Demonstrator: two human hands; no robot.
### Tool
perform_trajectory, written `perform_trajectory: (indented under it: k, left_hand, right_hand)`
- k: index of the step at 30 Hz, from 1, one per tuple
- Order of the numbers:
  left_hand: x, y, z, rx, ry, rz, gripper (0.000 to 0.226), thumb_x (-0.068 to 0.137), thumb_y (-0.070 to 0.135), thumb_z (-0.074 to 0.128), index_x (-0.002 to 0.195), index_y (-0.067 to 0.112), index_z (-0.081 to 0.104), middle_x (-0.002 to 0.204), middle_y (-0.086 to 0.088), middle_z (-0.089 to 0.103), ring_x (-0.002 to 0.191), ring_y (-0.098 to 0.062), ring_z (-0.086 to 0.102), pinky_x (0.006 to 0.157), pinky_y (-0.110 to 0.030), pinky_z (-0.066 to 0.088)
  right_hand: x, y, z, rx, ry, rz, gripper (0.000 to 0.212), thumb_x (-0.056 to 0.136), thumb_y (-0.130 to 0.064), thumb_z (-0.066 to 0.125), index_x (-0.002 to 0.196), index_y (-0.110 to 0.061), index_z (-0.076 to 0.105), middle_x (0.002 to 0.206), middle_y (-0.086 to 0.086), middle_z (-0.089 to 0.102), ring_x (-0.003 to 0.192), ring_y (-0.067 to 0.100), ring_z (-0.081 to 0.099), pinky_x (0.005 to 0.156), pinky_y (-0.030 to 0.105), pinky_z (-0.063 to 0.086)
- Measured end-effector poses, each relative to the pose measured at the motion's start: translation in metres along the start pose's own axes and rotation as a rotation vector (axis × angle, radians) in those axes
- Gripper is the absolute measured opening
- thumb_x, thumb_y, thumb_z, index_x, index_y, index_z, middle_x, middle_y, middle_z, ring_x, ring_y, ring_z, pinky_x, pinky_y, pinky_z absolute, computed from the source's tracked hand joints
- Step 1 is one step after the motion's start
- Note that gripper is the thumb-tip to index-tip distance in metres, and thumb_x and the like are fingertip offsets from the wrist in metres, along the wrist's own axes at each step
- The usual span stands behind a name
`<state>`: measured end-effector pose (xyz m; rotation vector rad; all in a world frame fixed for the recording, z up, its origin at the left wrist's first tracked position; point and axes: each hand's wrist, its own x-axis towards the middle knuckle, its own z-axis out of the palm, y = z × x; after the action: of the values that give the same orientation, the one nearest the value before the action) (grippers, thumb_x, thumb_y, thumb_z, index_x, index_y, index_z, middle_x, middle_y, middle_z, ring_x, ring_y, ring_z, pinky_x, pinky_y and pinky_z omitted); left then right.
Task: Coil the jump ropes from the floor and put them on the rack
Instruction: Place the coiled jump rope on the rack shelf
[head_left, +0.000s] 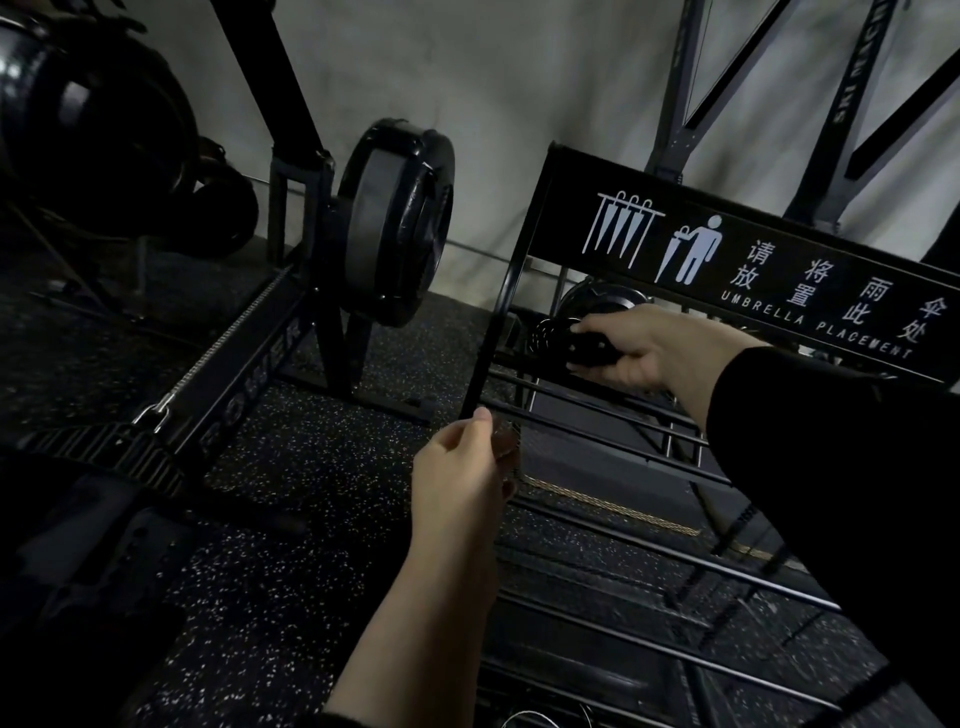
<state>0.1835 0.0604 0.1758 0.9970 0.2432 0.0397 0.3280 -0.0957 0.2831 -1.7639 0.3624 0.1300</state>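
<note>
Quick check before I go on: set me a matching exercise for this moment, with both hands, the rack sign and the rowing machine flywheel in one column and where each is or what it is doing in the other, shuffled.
Things:
1. left hand
2. right hand
3. rack sign
4. rowing machine flywheel

States or places:
A. stands on the speckled floor, left of the rack
B. grips a black bundle over the rack's far bars
C. reads "UMBRELLA PLACEMENT"
D. pinches the rack's near corner post

Pairs: 1-D, 2-B, 3-C, 4-A
</note>
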Motion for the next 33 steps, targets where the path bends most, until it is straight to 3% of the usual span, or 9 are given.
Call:
perform_trajectory:
  k: [4, 7, 13, 18, 21, 23, 27, 30, 33]
  left_hand:
    - [0.001, -0.001, 0.001, 0.004, 0.008, 0.003, 0.028, 0.104, 0.034, 0.056, 0.085, 0.020, 0.071, 0.100, -0.012, 0.077, 0.105, -0.033, 0.071, 0.092, -0.049, 0.056]
    - [0.002, -0.001, 0.002, 0.008, 0.007, 0.000, 0.029, 0.105, 0.033, 0.055, 0.084, 0.020, 0.070, 0.098, -0.010, 0.078, 0.104, -0.031, 0.072, 0.092, -0.049, 0.056]
    - [0.004, -0.002, 0.002, 0.018, 0.012, -0.016, 0.026, 0.104, 0.033, 0.056, 0.087, 0.021, 0.070, 0.098, -0.009, 0.077, 0.099, -0.028, 0.073, 0.092, -0.049, 0.057]
    - [0.007, -0.004, 0.004, 0.023, 0.009, -0.009, 0.022, 0.105, 0.033, 0.055, 0.096, 0.019, 0.069, 0.102, -0.009, 0.077, 0.098, -0.026, 0.073, 0.088, -0.044, 0.059]
    - [0.008, -0.005, 0.005, 0.030, 0.021, -0.009, 0.023, 0.104, 0.033, 0.056, 0.095, 0.018, 0.069, 0.097, -0.010, 0.076, 0.089, -0.025, 0.072, 0.078, -0.040, 0.058]
    - [0.007, -0.005, 0.007, 0.041, 0.019, -0.008, 0.022, 0.104, 0.033, 0.056, 0.095, 0.018, 0.070, 0.096, -0.010, 0.076, 0.089, -0.025, 0.073, 0.081, -0.042, 0.059]
    - [0.004, -0.003, 0.010, 0.062, 0.012, 0.015, 0.024, 0.104, 0.034, 0.057, 0.099, 0.016, 0.071, 0.085, -0.005, 0.072, 0.074, -0.022, 0.069, 0.070, -0.039, 0.056]
    - [0.005, -0.002, 0.012, 0.136, 0.016, 0.042, 0.029, 0.093, 0.045, 0.062, 0.079, 0.024, 0.076, 0.086, -0.012, 0.074, 0.074, -0.031, 0.070, 0.070, -0.046, 0.057]
    - [-0.001, -0.007, 0.016, 0.199, 0.016, 0.059, 0.027, 0.099, 0.043, 0.058, 0.086, 0.028, 0.077, 0.094, -0.005, 0.079, 0.092, -0.030, 0.074, 0.088, -0.054, 0.059]
  right_hand:
    - [0.001, 0.000, -0.004, 0.027, 0.018, -0.014, 0.010, 0.103, -0.005, 0.055, 0.095, -0.001, 0.051, 0.104, 0.019, 0.057, 0.094, 0.029, 0.063, 0.061, 0.041, 0.059]
    - [0.001, 0.001, -0.004, 0.096, 0.018, 0.005, 0.007, 0.102, -0.002, 0.056, 0.097, -0.001, 0.051, 0.116, 0.022, 0.056, 0.110, 0.035, 0.062, 0.061, 0.043, 0.060]
    - [0.001, 0.001, 0.002, 0.164, -0.005, 0.050, 0.009, 0.102, -0.006, 0.058, 0.099, -0.001, 0.052, 0.129, 0.023, 0.051, 0.106, 0.041, 0.062, 0.058, 0.042, 0.061]
    - [-0.001, -0.001, 0.001, 0.051, 0.028, 0.021, 0.018, 0.102, -0.026, 0.063, 0.100, -0.009, 0.055, 0.111, 0.016, 0.063, 0.086, 0.028, 0.066, 0.059, 0.041, 0.064]
    - [-0.005, -0.001, -0.002, -0.078, 0.058, 0.006, 0.025, 0.100, -0.039, 0.064, 0.102, -0.015, 0.056, 0.116, 0.014, 0.065, 0.092, 0.026, 0.067, 0.064, 0.036, 0.061]
    - [-0.006, -0.001, -0.004, -0.129, 0.076, -0.007, 0.027, 0.099, -0.045, 0.063, 0.103, -0.020, 0.057, 0.120, 0.013, 0.066, 0.097, 0.028, 0.068, 0.057, 0.033, 0.058]
    - [-0.010, -0.002, -0.008, -0.197, 0.099, -0.016, 0.032, 0.100, -0.052, 0.057, 0.105, -0.020, 0.057, 0.110, 0.008, 0.065, 0.092, 0.025, 0.065, 0.057, 0.029, 0.054]
    - [-0.012, 0.000, -0.016, -0.206, 0.328, -0.130, 0.049, 0.100, -0.056, 0.054, 0.119, -0.012, 0.059, 0.101, 0.005, 0.065, 0.086, 0.024, 0.065, 0.071, 0.036, 0.058]
    - [-0.034, 0.015, -0.026, -0.170, 0.523, -0.356, 0.050, 0.102, -0.052, 0.052, 0.118, -0.007, 0.066, 0.081, 0.003, 0.064, 0.069, 0.020, 0.060, 0.066, 0.035, 0.053]
